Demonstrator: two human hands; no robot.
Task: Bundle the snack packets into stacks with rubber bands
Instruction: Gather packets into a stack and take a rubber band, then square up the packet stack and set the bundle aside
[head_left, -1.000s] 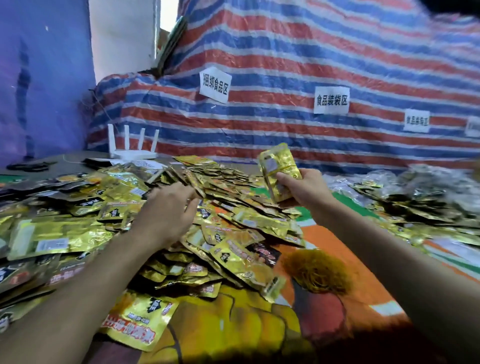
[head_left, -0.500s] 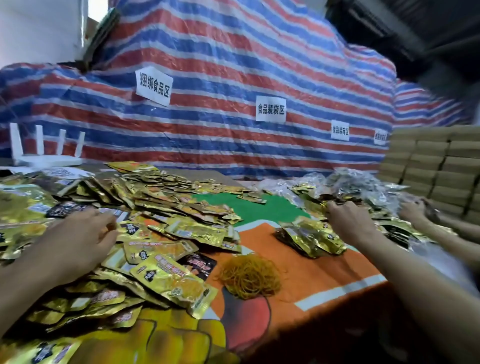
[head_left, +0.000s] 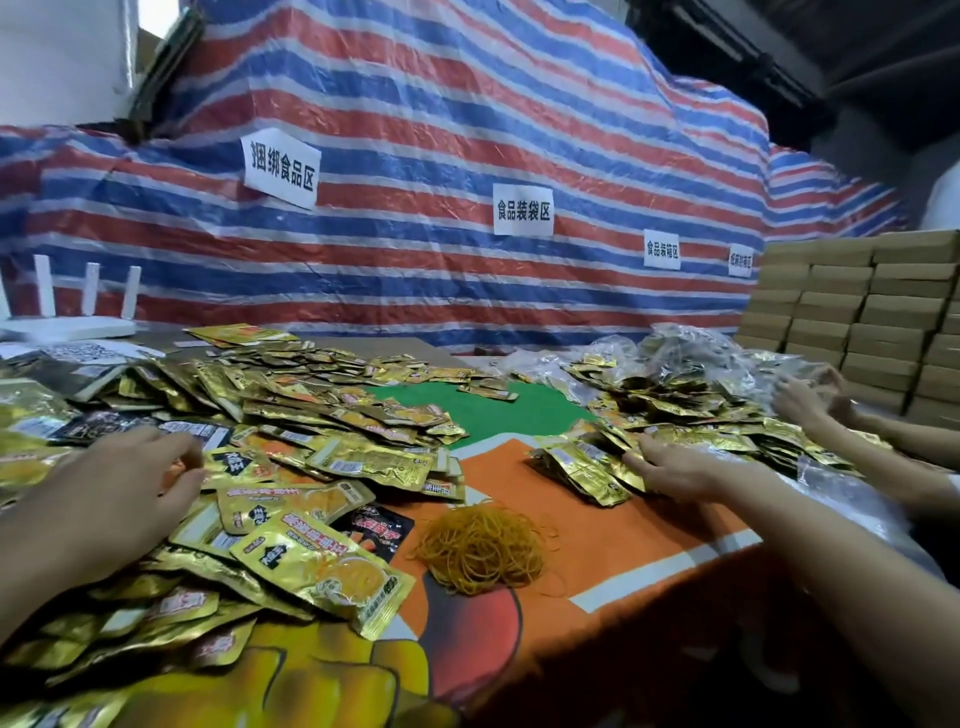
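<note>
The left hand (head_left: 119, 499) is blurred at its fingers (head_left: 179, 465), so whether they pinch a packet cannot be told, and its forearm runs off the left edge. The heap of snack packets (head_left: 322, 415) is cut by the left and bottom edges. A second person's hands (head_left: 805, 400) at far right are blurred. The white router (head_left: 67, 325) is cropped at left. The smallest wall label (head_left: 740, 260) is too small to read.

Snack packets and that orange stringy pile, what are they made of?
The snack packets look like shiny metallised plastic foil: they glint gold and crinkle. The rubber bands are thin matte orange-yellow loops, probably rubber, tangled in a loose heap.
</note>
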